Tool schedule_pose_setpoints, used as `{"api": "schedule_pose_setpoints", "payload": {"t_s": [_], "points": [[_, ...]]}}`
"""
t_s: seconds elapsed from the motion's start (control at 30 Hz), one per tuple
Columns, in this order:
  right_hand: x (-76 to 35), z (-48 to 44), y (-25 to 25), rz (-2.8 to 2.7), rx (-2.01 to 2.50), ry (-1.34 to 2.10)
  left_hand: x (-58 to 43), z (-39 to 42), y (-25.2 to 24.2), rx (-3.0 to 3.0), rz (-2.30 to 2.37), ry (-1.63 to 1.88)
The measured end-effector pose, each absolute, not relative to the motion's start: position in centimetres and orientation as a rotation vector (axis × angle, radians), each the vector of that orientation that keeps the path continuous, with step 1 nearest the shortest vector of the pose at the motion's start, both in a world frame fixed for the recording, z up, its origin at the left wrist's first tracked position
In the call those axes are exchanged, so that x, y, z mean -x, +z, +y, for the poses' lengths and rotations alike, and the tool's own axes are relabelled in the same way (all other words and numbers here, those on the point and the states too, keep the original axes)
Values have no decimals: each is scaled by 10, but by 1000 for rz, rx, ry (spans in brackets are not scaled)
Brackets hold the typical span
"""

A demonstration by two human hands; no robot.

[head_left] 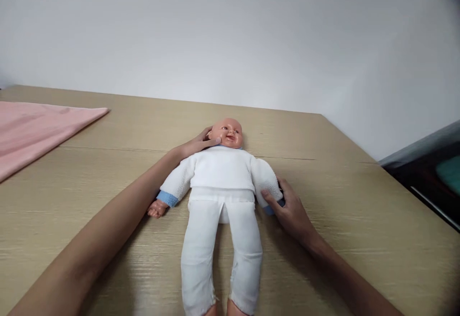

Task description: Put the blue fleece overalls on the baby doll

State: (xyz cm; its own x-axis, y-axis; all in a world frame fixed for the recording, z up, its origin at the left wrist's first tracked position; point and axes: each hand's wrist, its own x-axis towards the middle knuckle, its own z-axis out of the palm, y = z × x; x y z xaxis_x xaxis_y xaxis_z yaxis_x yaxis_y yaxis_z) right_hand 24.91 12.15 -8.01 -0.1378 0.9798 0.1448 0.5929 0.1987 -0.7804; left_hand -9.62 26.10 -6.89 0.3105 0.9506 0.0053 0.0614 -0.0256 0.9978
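A baby doll (222,170) in a white top with blue cuffs and white trousers lies on its back, head away from me. My left hand (199,142) cups the side of the doll's head, with the thumb by its cheek and the other fingers hidden behind the head. Lower down, my right hand (289,208) is closed around the doll's sleeve (266,182) near the blue cuff, thumb on top. The doll's other arm rests on the table beside my left forearm, its small fist showing.
The wooden table (345,196) has a seam running across it. A pink cloth (39,131) lies flat at the left. Behind the table stands a pale wall (201,38). A dark object with a green patch (447,174) is beyond the right edge.
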Motion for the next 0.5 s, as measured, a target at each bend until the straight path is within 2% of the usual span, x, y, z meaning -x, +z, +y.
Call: {"api": "schedule_pose_setpoints", "payload": {"t_s": [0.3,0.5], "points": [[-251,127,-87,-1835,1390,653,102,232,-45,-1400,1223,900],[-253,95,-53,-1676,1386,318,67,165,-11,-1632,1570,1236]]}}
